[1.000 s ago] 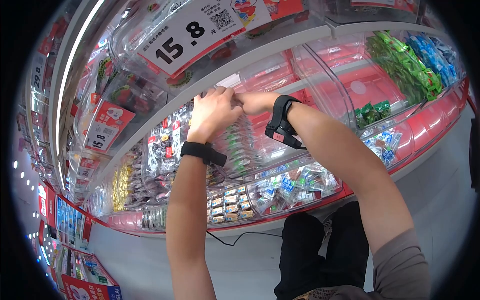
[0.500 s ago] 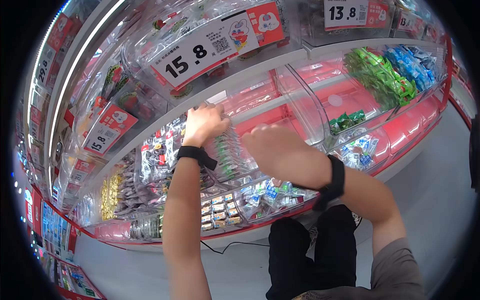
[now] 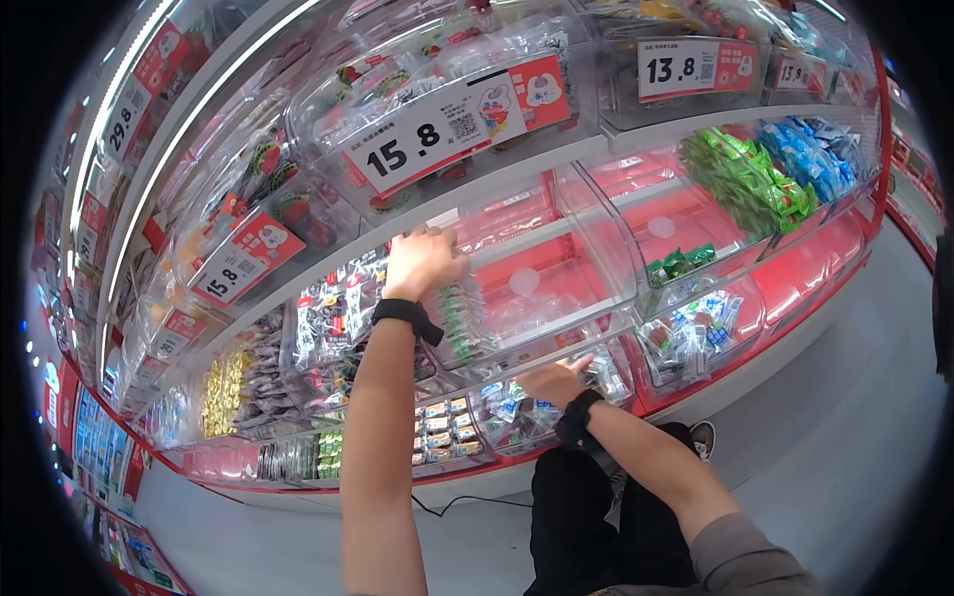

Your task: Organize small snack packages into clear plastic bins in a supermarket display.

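Observation:
My left hand (image 3: 427, 260) is at the upper bin's back, beside dark snack packets (image 3: 348, 298) and a row of green-and-clear packets (image 3: 459, 323). Its fingers curl down at the clear divider; what they grip, if anything, is hidden. Lower down, my right hand (image 3: 556, 380) reaches over the front bin of blue-and-white packets (image 3: 507, 409). The fingers are partly spread, with no held item visible. A black band circles each wrist.
A clear bin with a pink base (image 3: 556, 268) lies right of my left hand. Green packets (image 3: 745, 174) and blue packets (image 3: 810, 154) fill the far right bin. An overhanging shelf edge with a 15.8 price sign (image 3: 447, 124) sits above. A cable (image 3: 437, 512) lies on the floor.
My right hand has moved down from above the pink-based bin to the front bin. My left hand stays at the divider, while the camera view has shifted slightly.

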### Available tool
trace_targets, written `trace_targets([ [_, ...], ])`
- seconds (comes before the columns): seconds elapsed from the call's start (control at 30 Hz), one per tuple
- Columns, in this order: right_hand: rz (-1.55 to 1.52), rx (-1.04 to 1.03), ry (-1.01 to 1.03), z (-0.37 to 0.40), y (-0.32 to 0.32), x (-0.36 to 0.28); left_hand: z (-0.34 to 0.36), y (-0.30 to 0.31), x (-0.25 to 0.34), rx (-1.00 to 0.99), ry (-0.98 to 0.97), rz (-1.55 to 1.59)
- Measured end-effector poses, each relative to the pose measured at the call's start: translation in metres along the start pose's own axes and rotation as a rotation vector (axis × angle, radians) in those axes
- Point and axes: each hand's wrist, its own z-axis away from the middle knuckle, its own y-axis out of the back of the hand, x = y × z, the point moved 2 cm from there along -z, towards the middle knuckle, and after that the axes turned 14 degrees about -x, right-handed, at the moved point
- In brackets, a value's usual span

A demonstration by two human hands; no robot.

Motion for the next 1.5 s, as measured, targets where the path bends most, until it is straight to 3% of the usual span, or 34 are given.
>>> trace_targets([
  [0.03, -0.028, 0.086, 0.042, -0.007, -0.007, 0.000, 0.000, 0.000, 0.002, -0.007, 0.000, -0.001],
  [0.13, 0.082, -0.143, 0.087, -0.027, -0.022, -0.007, 0.004, 0.005, 0.005, -0.022, 0.001, -0.010],
  [0.17, 0.148, -0.045, 0.141, -0.025, -0.025, -0.009, 0.004, 0.006, 0.004, -0.028, 0.004, -0.010],
  [0.3, 0.000, -0.043, 0.417, -0.013, -0.021, 0.012, 0.005, 0.007, 0.006, -0.033, 0.013, -0.001],
  [0.4, -0.192, 0.115, 0.534, -0.020, -0.017, 0.036, 0.003, 0.005, 0.004, -0.009, 0.008, 0.015],
  [0.43, -0.125, 0.340, 0.595, -0.016, -0.012, 0.039, 0.002, 0.003, 0.003, -0.002, 0.002, 0.022],
  [0.53, -0.438, -0.019, 0.301, -0.002, 0.011, 0.054, 0.002, 0.001, 0.002, 0.010, -0.003, 0.024],
  [0.57, -0.513, -0.043, 0.276, 0.010, 0.020, 0.056, 0.002, 0.000, 0.002, 0.005, -0.001, 0.023],
  [0.7, -1.081, 0.013, 0.229, 0.008, 0.009, 0.074, 0.002, 0.001, 0.002, -0.009, 0.006, 0.027],
  [0.8, -1.727, 0.150, 0.388, 0.011, 0.001, 0.086, 0.001, 0.000, 0.002, 0.014, 0.009, 0.034],
  [0.93, -1.747, 0.173, 0.357, 0.011, -0.004, 0.094, 0.001, 0.000, 0.002, 0.001, 0.011, 0.041],
  [1.03, -1.389, 0.316, 0.196, 0.028, 0.007, 0.085, 0.001, 0.000, 0.003, 0.004, 0.009, 0.030],
  [1.13, -1.398, 0.150, 0.115, 0.057, 0.016, 0.073, 0.000, 0.000, 0.000, 0.000, 0.014, 0.038],
  [1.17, -1.481, 0.082, 0.185, 0.051, 0.006, 0.082, -0.001, -0.001, -0.001, -0.004, 0.017, 0.037],
  [1.27, -1.410, 0.277, 0.168, 0.059, 0.002, 0.083, 0.000, 0.000, 0.001, -0.016, 0.018, 0.026],
  [1.5, -1.593, 0.349, 0.203, 0.092, 0.000, 0.068, 0.002, 0.000, 0.001, -0.007, 0.011, 0.036],
])
